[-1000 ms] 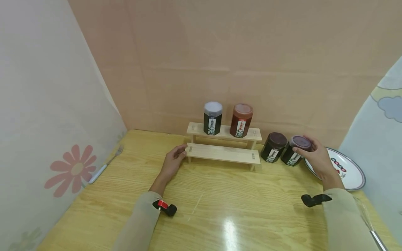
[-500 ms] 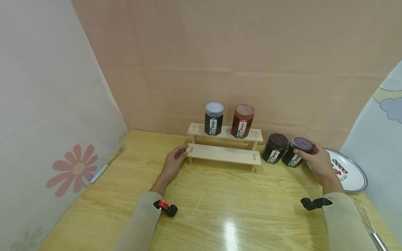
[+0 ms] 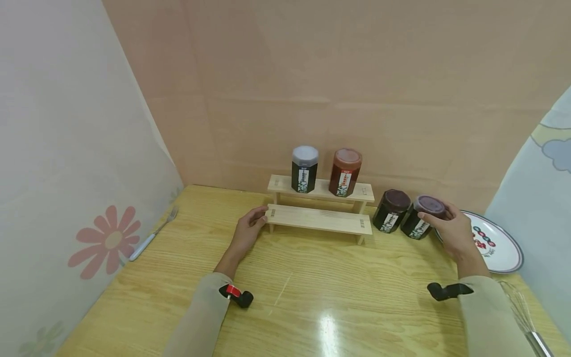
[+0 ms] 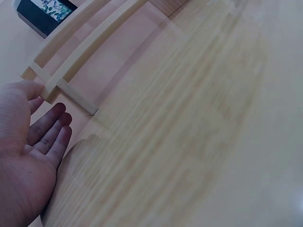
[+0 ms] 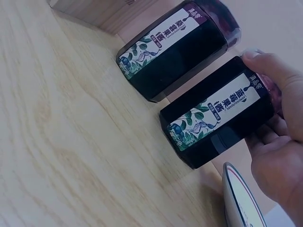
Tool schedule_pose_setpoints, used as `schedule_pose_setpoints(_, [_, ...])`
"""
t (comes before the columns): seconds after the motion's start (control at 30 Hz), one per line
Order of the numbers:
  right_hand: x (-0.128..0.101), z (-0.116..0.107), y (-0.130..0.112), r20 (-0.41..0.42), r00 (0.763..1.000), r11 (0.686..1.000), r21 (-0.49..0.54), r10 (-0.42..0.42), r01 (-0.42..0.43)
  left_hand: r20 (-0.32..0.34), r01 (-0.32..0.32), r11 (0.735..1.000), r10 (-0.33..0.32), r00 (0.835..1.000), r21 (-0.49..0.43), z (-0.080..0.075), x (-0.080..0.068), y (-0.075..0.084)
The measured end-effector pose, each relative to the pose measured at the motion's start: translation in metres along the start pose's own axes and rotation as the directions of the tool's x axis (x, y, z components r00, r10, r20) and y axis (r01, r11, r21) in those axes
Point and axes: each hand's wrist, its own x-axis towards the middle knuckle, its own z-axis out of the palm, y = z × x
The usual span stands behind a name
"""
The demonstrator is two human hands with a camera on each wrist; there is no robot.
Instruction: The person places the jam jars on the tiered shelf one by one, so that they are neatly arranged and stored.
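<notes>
My left hand pinches the left end of the lower board of a two-tier wooden display stand. In the left wrist view, the thumb and forefinger meet the board's end and the other fingers are held off it. My right hand grips a dark jam jar by its purple lid, thumb in front and fingers behind. This jar stands on the table, right beside another dark jar with a maroon lid. On the upper board stand a white-lidded jar and a red-lidded jar.
Behind my right hand, a white plate with a dark rim lies at the table's right side. A whisk is near the right sleeve. A fork lies at the far left. A fabric backdrop rises behind the table.
The head view has shifted slightly. Both hands keep their places, the left at the stand and the right on the purple-lidded jar.
</notes>
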Motion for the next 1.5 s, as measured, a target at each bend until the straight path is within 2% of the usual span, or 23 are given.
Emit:
schedule_pose_setpoints(0.1, [0.0,-0.001,-0.002,-0.005,1.0,1.0,0.022,-0.004,0.004,-0.001,-0.005,1.0,0.005,1.0,0.002,0.0,0.0,0.0])
schedule_pose_setpoints(0.27, [-0.003,-0.002,-0.009,-0.008,1.0,0.991,0.129,-0.012,0.013,0.002,-0.006,1.0,0.006,1.0,-0.015,0.0,0.001,0.0])
schedule_pose_setpoints(0.37, [-0.006,-0.002,-0.014,-0.012,1.0,0.987,0.16,-0.028,0.03,0.002,0.004,1.0,-0.004,1.0,-0.022,0.0,0.001,0.001])
schedule_pose_setpoints(0.6, [-0.014,-0.002,-0.03,-0.019,0.998,0.98,0.189,-0.051,0.054,0.008,0.023,1.0,-0.023,1.0,-0.004,0.001,-0.014,0.031])
schedule_pose_setpoints(0.63, [-0.016,-0.002,-0.034,-0.025,0.998,0.978,0.199,-0.055,0.059,0.007,0.027,1.0,-0.027,1.0,-0.006,0.001,-0.014,0.031])
schedule_pose_setpoints(0.73, [-0.022,0.002,-0.045,-0.055,0.996,0.966,0.245,-0.07,0.082,0.01,0.033,0.999,-0.033,0.999,-0.011,0.001,-0.012,0.029])
schedule_pose_setpoints(0.83, [-0.027,0.004,-0.054,-0.073,0.995,0.964,0.251,-0.073,0.089,0.01,0.042,0.999,-0.042,0.999,-0.016,0.001,-0.007,0.019])
schedule_pose_setpoints(0.93, [-0.031,0.005,-0.061,-0.074,0.994,0.958,0.271,-0.076,0.094,0.008,0.04,0.999,-0.04,0.999,-0.015,0.001,-0.002,0.008])
schedule_pose_setpoints(1.07, [-0.038,0.009,-0.069,-0.067,0.995,0.939,0.329,-0.079,0.097,0.004,0.019,1.0,-0.019,1.0,-0.011,0.001,0.0,0.002])
schedule_pose_setpoints(1.33, [-0.054,0.032,-0.083,-0.039,0.988,0.902,0.406,-0.147,0.15,0.012,-0.002,1.0,0.002,1.0,-0.012,0.001,-0.002,0.001])
schedule_pose_setpoints(1.5, [-0.059,0.054,-0.085,0.024,0.98,0.874,0.456,-0.199,0.166,0.004,-0.012,1.0,0.012,1.0,0.012,0.001,-0.001,0.002])
